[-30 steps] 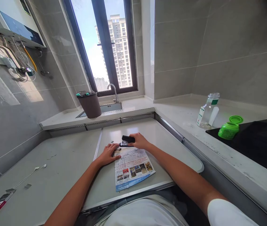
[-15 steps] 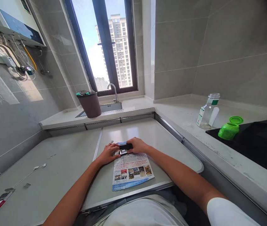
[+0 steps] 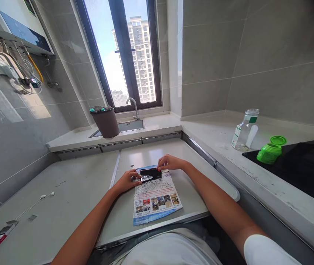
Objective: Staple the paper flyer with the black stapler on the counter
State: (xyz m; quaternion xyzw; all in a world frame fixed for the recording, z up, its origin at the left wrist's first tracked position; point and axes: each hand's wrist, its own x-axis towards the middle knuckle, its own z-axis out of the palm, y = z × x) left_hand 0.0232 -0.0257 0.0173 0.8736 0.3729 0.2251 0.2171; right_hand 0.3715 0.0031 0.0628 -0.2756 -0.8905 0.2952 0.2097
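Note:
A black stapler (image 3: 153,173) lies crosswise over the upper part of a printed flyer (image 3: 157,197), its top arm raised apart from its base at the left end. My left hand (image 3: 128,180) grips that left end between thumb and fingers. At the right end of the stapler, my right hand (image 3: 169,162) pinches the rear with thumb and fingertips, leaving most of its body uncovered. The flyer shows red text, a row of small photos and blue edges, and it rests flat on the white table (image 3: 190,184).
A brown bin (image 3: 105,123) stands by the sink (image 3: 131,126). On the right counter are a clear glass bottle (image 3: 244,132), an open green jar (image 3: 269,153) and a black cooktop (image 3: 303,169). A white cable (image 3: 32,206) lies at left.
My right hand has moved back from over the middle of the stapler to its right end, uncovering more of it. My left hand stays at the left end.

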